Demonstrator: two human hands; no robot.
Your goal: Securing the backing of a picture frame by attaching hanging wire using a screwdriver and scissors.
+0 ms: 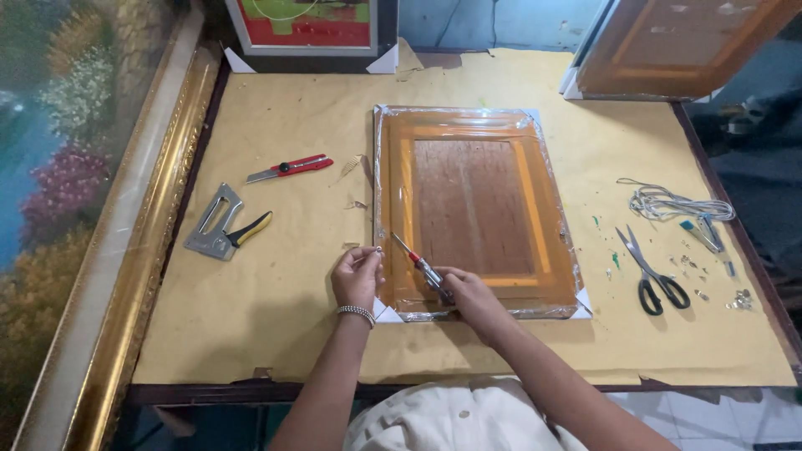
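A wooden picture frame [473, 209] wrapped in clear plastic lies back-up on the paper-covered table [276, 292]. My right hand [468, 294] grips a screwdriver [420, 264] with a red collar, its tip pointing up-left toward the frame's left rail. My left hand [357, 276], with a beaded bracelet at the wrist, pinches a small metal piece [378, 250] at the frame's left edge, just beside the screwdriver tip. White cardboard corner guards [386, 312] sit on the frame's near corners.
A red utility knife [290, 168] and a metal stapling tool with a yellow-black handle [224, 225] lie left. Black scissors [654, 271], coiled cord [672, 204] and small metal bits [690, 267] lie right. Framed pictures lean at the table's back and left.
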